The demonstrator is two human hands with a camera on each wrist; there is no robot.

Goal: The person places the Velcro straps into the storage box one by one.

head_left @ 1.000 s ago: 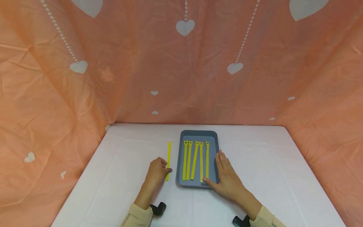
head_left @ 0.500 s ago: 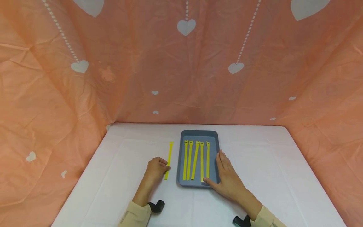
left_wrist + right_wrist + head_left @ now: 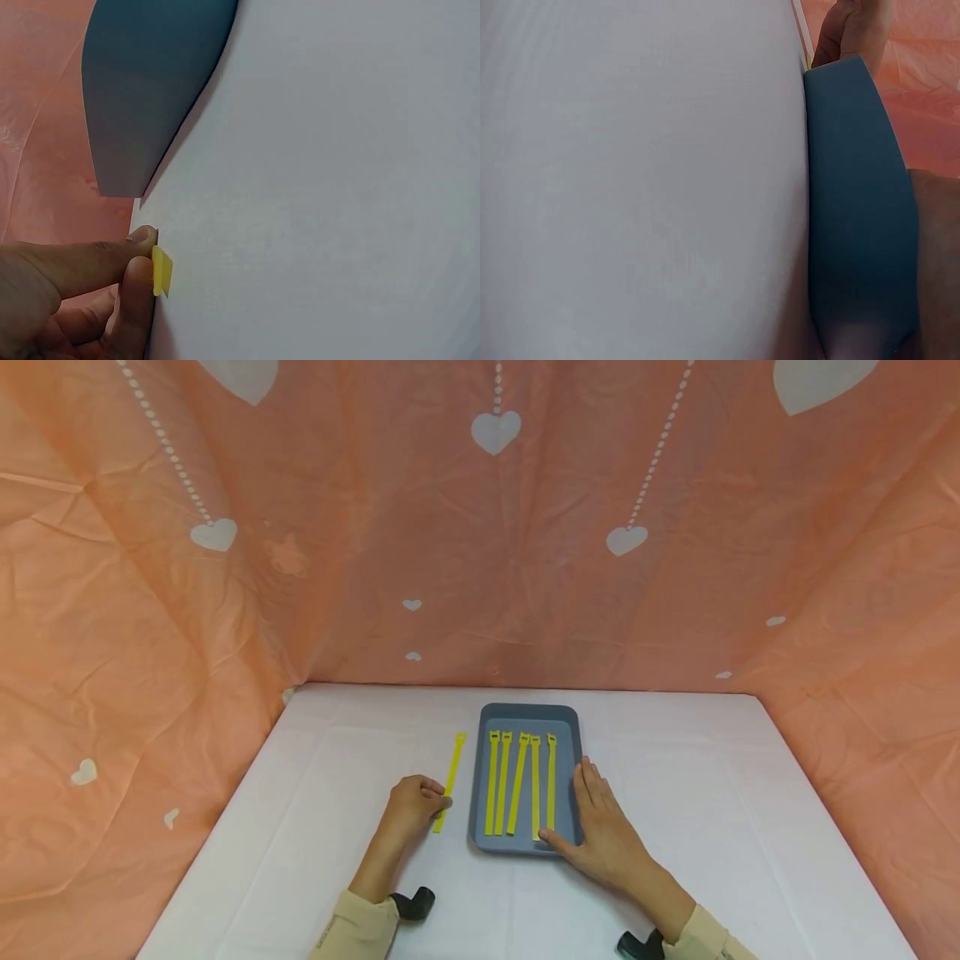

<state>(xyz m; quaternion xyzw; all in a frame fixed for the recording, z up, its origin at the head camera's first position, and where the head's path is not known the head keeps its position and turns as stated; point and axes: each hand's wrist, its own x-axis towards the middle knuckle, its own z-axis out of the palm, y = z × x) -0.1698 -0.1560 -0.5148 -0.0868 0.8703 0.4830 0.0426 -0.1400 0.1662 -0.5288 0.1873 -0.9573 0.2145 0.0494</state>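
My left hand [image 3: 408, 808] pinches a yellow cable tie [image 3: 454, 767], a flat strap with a slotted head, between thumb and fingers. It lies slanted to the left of the grey tray [image 3: 475, 793], head end away from me. In the left wrist view, the near end of the tie [image 3: 160, 271] pokes out past the fingertips. Several more yellow cable ties [image 3: 491, 789] lie lengthwise inside the tray. Along the tray's right side rests my right hand [image 3: 611, 843], fingers straight, thumb across the near right corner. The right wrist view shows the tray's outer wall [image 3: 862, 202] beside that hand.
A white cloth [image 3: 360, 743] covers the table. Pink-orange curtains [image 3: 555, 610] with white hearts stand behind and at both sides. Black wrist mounts [image 3: 414, 905] stick out beneath the sleeves.
The held cable tie has tilted, its far head swinging right toward the tray. My left hand has shifted slightly left. The right hand and tray stay in place.
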